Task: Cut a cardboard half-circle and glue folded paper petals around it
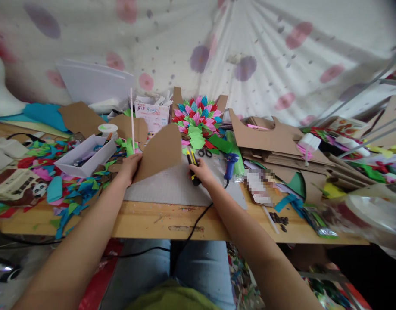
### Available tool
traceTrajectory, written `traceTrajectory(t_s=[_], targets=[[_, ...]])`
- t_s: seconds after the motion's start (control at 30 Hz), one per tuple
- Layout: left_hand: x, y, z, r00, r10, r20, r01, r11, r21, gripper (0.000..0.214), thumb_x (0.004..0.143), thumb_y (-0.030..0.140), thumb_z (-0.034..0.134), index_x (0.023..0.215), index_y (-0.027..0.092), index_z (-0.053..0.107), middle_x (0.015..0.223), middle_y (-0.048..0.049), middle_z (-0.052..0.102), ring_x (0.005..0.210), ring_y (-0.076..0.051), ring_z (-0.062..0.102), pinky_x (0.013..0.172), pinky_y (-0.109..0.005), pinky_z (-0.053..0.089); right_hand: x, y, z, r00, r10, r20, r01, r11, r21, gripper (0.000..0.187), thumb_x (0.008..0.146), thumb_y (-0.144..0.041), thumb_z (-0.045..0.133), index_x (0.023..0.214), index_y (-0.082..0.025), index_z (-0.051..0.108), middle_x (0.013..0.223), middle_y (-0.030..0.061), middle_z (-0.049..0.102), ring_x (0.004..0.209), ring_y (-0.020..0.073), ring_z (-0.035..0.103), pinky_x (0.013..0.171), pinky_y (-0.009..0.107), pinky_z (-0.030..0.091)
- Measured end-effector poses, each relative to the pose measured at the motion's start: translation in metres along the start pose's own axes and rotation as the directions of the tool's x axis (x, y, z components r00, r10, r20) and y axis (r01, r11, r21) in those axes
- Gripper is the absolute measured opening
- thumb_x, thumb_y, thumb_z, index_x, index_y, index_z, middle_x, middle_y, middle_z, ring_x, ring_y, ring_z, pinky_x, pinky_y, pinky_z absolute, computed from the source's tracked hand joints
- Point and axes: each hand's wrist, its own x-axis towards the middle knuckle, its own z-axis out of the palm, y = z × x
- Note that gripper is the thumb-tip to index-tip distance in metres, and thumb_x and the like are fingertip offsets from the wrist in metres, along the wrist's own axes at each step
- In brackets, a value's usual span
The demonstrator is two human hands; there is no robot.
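My left hand [130, 167] grips the left edge of a brown cardboard piece [160, 151], holding it tilted up over a grey mat [175, 187] on the wooden table. Just right of the cardboard, my right hand [201, 171] is closed round a yellow and black utility knife [192, 165], its tip close to the cardboard's right edge. A black cable [198, 219] runs from near my right hand down over the table's front edge.
A white tray [86, 156] and coloured paper scraps [68, 189] lie to the left. A folded paper flower fan [199, 116], scissors [204, 153] and a blue glue gun [230, 164] sit behind. Stacked cardboard [275, 142] fills the right. The table's front edge [172, 224] is near.
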Motion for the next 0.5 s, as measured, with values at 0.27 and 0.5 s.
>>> traceTrajectory(t_s=[0.27, 0.5], targets=[[0.014, 0.021, 0.037, 0.742, 0.057, 0.668, -0.511, 0.693, 0.509, 0.019, 0.071, 0.035, 0.058, 0.082, 0.027, 0.072, 0.094, -0.0027, 0.071, 0.089, -0.025, 0.064, 0.083, -0.036, 0.046, -0.007, 0.007, -0.036, 0.992, 0.107, -0.068, -0.093, 0.979, 0.182, 0.042, 0.068, -0.016, 0.065, 0.096, -0.025, 0.034, 0.054, -0.011, 0.053, 0.045, 0.0121, 0.057, 0.041, 0.022, 0.046], [0.038, 0.022, 0.072, 0.567, 0.056, 0.822, -0.697, 0.566, 0.441, 0.027, 0.077, 0.035, 0.051, 0.096, 0.028, 0.069, 0.105, -0.003, 0.069, 0.1, -0.021, 0.06, 0.092, -0.035, 0.041, -0.007, 0.01, -0.037, 0.998, 0.069, -0.01, -0.063, 0.955, 0.291, 0.028, 0.077, -0.026, 0.059, 0.087, -0.024, 0.033, 0.061, -0.0089, 0.058, 0.044, 0.0103, 0.056, 0.04, 0.022, 0.047]])
